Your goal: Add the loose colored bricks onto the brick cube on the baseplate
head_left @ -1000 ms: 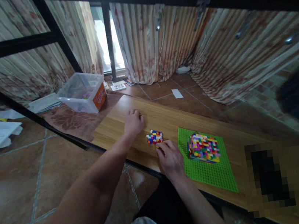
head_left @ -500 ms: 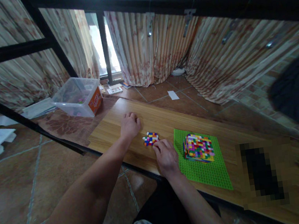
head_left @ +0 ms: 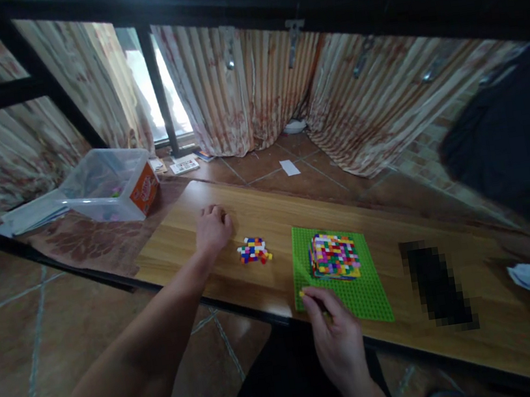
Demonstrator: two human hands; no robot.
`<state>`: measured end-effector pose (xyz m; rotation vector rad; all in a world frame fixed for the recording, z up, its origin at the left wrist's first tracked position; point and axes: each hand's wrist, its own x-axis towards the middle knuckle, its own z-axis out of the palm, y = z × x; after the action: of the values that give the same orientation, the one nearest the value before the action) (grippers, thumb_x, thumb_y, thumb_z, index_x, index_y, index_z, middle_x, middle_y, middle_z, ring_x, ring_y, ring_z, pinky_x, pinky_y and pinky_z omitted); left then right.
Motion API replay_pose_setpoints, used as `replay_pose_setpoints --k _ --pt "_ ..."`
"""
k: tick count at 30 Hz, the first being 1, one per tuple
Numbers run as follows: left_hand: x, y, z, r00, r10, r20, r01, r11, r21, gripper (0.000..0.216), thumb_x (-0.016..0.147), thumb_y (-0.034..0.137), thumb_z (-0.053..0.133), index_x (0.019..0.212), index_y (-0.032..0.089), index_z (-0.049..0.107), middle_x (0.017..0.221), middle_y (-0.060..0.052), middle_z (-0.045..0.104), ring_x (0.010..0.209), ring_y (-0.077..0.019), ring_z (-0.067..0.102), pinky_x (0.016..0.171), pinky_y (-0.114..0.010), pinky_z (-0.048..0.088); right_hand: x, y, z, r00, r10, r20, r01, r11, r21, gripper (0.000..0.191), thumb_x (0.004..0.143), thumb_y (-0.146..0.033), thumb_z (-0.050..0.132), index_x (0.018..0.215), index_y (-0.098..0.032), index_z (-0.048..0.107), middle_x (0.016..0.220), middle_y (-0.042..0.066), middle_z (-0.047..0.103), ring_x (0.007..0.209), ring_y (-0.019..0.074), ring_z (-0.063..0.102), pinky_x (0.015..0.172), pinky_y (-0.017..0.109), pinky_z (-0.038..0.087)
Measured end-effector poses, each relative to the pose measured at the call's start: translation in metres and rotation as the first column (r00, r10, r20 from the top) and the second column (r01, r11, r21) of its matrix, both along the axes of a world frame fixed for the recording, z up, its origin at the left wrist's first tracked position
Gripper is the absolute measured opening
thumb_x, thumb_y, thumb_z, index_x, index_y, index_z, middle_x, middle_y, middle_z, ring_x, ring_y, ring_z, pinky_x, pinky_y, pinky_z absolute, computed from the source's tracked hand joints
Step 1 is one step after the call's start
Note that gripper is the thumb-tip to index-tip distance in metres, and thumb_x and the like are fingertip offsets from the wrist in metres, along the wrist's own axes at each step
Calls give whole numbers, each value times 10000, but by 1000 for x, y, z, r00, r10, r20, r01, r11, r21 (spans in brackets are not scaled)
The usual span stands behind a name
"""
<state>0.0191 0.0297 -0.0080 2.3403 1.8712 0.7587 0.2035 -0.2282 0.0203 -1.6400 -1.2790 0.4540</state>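
Bricks of glossy, studded plastic lie in two lots on the wood-grain tabletop [head_left: 267, 214] as I watch through the head camera. A small flat cluster [head_left: 254, 251] in mixed colours sits loose on the wood. A squarer, thicker stacked block [head_left: 335, 256] stands on the pimpled green baseplate [head_left: 357, 294].

The left hand [head_left: 213, 229] rests on the tabletop just left of the cluster, loosely clenched and, as far as I can see, holding nothing. The right hand [head_left: 337, 339] pinches a tiny yellow brick [head_left: 302, 294] at the near left corner of the baseplate.

Half a second ago that hand's fingertips were touching the cluster; it has since drawn back toward me, while the left hand has kept its place. A clear plastic tub [head_left: 108, 184] sits on the floor before ribbed, rust-stained curtains [head_left: 249, 89].
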Motion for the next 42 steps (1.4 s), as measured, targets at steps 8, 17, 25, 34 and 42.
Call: replay_pose_setpoints --k 8,17,25,34,42 --pt "-1 3 1 1000 3 8 -3 1000 -5 272 855 295 437 964 180 658 1096 -125 646 1083 -293 540 989 -417 420 76 -10 4 932 -359 55 359 933 11 323 886 -459 567 969 -183 712 976 88 722 895 226 673 824 373 525" --pt "0 5 3 1000 -8 7 8 1000 -8 281 836 296 436 963 192 664 1089 -121 649 1064 -298 547 1007 -441 406 75 10 5 933 -320 163 317 947 44 318 900 -420 530 955 -179 730 934 92 724 814 199 667 746 340 528" --pt "-1 6 3 1000 -7 -2 7 1000 -14 287 843 310 433 972 190 659 1096 -122 647 1078 -297 545 1003 -432 411 73 18 7 937 -345 53 344 939 22 284 852 -415 591 915 -189 750 921 81 736 816 201 674 756 349 533" --pt "0 4 4 1000 0 2 0 1000 -14 279 843 319 434 964 196 653 1104 -121 644 1091 -300 535 1012 -430 408 74 15 0 923 -384 -26 385 923 26 289 813 -441 630 906 -188 736 913 79 751 803 203 688 740 345 545" --pt "-1 5 3 1000 -8 8 8 1000 -24 268 844 315 435 953 192 646 1097 -129 637 1082 -299 538 1012 -433 395 75 14 4 931 -358 65 356 934 39 247 849 -386 579 872 -187 725 876 68 739 749 180 671 700 310 532"
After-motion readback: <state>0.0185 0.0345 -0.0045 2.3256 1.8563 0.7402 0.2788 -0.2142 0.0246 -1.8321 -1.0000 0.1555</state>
